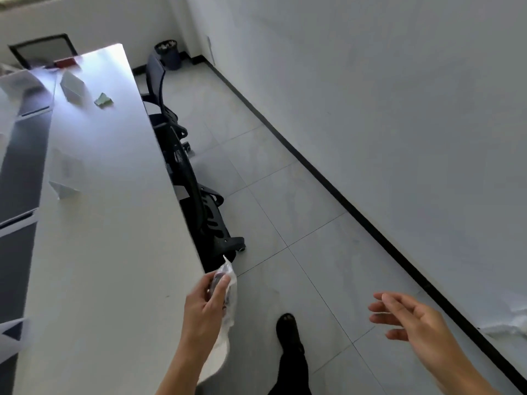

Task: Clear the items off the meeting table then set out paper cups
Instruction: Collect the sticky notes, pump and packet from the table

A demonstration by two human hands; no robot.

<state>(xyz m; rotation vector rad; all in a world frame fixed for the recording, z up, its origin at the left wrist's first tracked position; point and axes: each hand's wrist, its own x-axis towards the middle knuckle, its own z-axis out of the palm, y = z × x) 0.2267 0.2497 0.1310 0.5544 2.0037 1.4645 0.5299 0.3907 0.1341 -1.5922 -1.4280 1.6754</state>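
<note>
My left hand (204, 305) pinches a crumpled clear plastic wrapper (228, 292) with something dark inside, just off the near right edge of the long white meeting table (108, 223). My right hand (407, 317) hangs over the floor to the right, fingers spread and holding nothing. On the table lie a small green scrap (103, 100), a clear triangular name stand (72, 86), another clear stand (63, 189) and a red item (65, 63) at the far end.
Two black office chairs (199, 201) are pushed in along the table's right side, another stands at the far end (42, 49). A dark waste bin (168, 54) stands in the far corner. The tiled aisle (299, 209) runs between chairs and wall. My black shoe (288, 329) steps forward.
</note>
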